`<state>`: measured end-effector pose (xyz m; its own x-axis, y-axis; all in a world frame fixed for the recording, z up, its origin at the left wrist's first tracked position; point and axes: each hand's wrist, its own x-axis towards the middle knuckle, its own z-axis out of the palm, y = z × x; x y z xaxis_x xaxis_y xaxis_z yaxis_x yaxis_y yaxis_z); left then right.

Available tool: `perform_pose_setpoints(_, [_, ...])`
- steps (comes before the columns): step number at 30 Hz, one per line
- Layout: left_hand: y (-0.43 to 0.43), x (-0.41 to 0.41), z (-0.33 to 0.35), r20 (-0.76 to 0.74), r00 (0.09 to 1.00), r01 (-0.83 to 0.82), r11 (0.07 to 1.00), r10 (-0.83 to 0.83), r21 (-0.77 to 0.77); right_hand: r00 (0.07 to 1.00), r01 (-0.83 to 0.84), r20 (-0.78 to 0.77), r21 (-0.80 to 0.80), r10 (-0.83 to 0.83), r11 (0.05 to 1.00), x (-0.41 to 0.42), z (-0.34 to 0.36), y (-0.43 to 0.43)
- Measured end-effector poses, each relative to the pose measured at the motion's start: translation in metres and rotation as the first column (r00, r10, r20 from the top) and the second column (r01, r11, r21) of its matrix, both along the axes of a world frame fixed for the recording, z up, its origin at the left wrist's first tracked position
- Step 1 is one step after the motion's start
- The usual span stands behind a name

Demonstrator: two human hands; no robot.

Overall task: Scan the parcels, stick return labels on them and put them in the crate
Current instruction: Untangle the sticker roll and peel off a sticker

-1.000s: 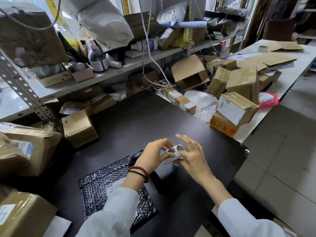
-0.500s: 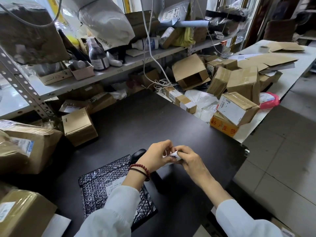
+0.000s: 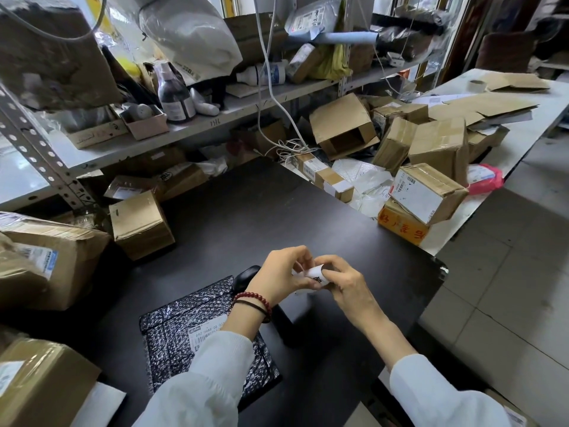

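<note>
The small white return label [image 3: 315, 274], curled and pinched between the fingertips of both hands just above the dark table [image 3: 246, 217], looks feather-light, limp and likely sticky on one face, so it wants holding by its edges only. The left hand [image 3: 278, 277] nips one end with thumb and bent fingers, the right hand [image 3: 345, 282] the other. Below and left of the fingers lies the black bubble mailer [image 3: 172, 343], soft and yielding, probably best pressed flat for sticking.
</note>
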<state>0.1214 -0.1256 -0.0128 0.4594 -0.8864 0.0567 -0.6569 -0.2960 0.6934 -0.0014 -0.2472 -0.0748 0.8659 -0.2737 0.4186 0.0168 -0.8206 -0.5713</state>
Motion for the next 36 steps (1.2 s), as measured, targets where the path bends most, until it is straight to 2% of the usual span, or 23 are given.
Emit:
perform_pose_setpoints(4, [-0.001,0.0,-0.003,-0.006,1.0,0.012,1.0,-0.012,-0.021,0.999,0.039,0.009,-0.016,-0.038,0.999,-0.001,0.003,0.001])
perform_pose_setpoints(11, [0.001,-0.003,-0.008,0.216,0.976,-0.021,0.999,0.013,0.035,0.992,0.117,-0.048,-0.012,-0.118,0.993,-0.004,-0.001,0.002])
perform_pose_setpoints(21, [-0.002,-0.003,-0.009,0.218,0.973,0.05,0.992,-0.074,0.115,0.982,0.097,-0.163,-0.015,-0.098,0.995,-0.003,-0.002,0.007])
perform_pose_setpoints(26, [-0.002,-0.005,-0.011,0.241,0.969,0.036,0.996,-0.056,0.085,0.979,0.124,-0.163,-0.017,-0.125,0.992,-0.004,-0.002,0.007])
perform_pose_setpoints(31, [0.0,-0.007,-0.013,0.264,0.965,-0.002,0.999,0.011,-0.033,0.961,0.244,-0.141,0.034,-0.237,0.969,-0.004,-0.003,0.005])
perform_pose_setpoints(36, [0.002,-0.008,-0.009,0.226,0.973,-0.018,0.996,0.037,-0.087,0.891,0.437,-0.154,0.033,-0.427,0.899,-0.008,0.005,0.0])
